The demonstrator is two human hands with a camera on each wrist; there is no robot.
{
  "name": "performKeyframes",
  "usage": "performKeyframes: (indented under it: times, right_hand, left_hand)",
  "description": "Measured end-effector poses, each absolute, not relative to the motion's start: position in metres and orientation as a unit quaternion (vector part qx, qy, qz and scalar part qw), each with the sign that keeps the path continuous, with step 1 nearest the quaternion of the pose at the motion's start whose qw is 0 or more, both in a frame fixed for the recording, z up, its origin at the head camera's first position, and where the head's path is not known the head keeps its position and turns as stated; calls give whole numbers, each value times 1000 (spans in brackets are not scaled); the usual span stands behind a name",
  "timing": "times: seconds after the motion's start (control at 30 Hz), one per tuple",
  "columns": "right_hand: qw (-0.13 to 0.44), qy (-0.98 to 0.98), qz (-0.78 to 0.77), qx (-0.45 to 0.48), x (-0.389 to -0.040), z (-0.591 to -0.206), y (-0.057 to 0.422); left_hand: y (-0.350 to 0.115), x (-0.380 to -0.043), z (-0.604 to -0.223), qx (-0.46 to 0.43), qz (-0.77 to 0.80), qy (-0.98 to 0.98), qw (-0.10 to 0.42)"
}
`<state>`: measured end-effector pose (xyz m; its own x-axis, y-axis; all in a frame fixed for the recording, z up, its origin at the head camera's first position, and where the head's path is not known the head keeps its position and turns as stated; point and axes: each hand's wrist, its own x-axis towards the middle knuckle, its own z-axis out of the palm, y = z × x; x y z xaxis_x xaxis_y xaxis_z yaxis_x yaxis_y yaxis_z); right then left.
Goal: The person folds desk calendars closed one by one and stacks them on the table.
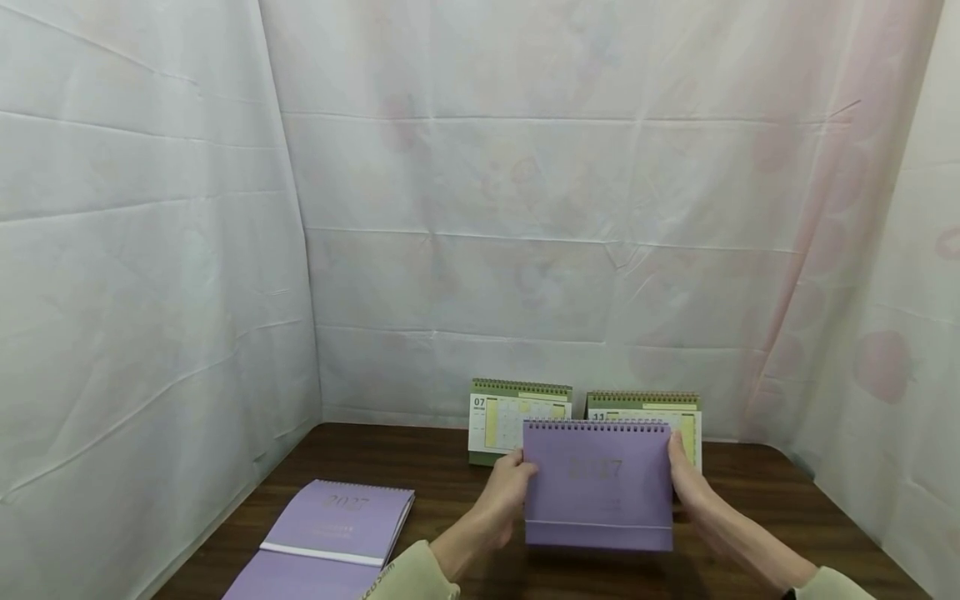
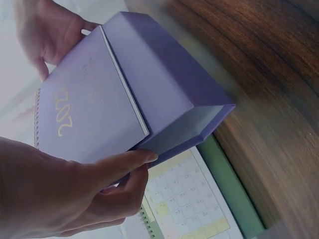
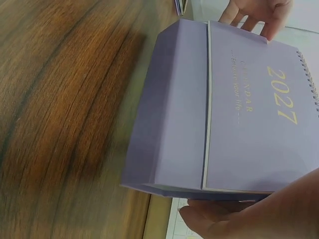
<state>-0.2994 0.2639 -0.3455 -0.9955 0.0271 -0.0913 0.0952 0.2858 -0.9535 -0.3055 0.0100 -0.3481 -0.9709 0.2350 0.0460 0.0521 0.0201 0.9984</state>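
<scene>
Between my two hands is a purple spiral-bound 2027 desk calendar [image 1: 598, 487], its stand folded out into a tent shape. My left hand [image 1: 504, 498] grips its left edge, thumb on the front and fingers behind, as the left wrist view shows. On the opposite edge my right hand [image 1: 693, 483] holds it, with fingers [image 3: 199, 219] reaching behind the cover. Gold lettering shows on the front in the right wrist view. Behind it stand two green desk calendars, one open at 07 [image 1: 517, 417] and one at 11 [image 1: 686, 425], the latter partly hidden.
A second purple 2027 calendar [image 1: 322, 525] lies at the front left of the dark wooden table [image 1: 435, 492], cut off by the view's lower edge. Pale cloth curtains [image 1: 480, 208] hang behind the table and along both sides.
</scene>
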Motion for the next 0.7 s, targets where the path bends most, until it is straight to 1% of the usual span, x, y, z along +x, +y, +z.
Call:
performKeyframes:
  times: [0.17, 0.3, 0.5, 0.7]
  right_hand:
    - [26, 823, -566, 27, -300, -344, 266]
    - [13, 835, -549, 28, -300, -343, 267]
    - [-5, 847, -531, 37, -300, -342, 268]
    - [9, 853, -520, 33, -301, -344, 269]
  left_hand:
    - [8, -303, -349, 107, 679, 725, 44]
    - [7, -304, -350, 104, 661, 743, 26]
    - [5, -305, -351, 97, 639, 763, 17]
    - [3, -307, -351, 105, 624, 774, 9]
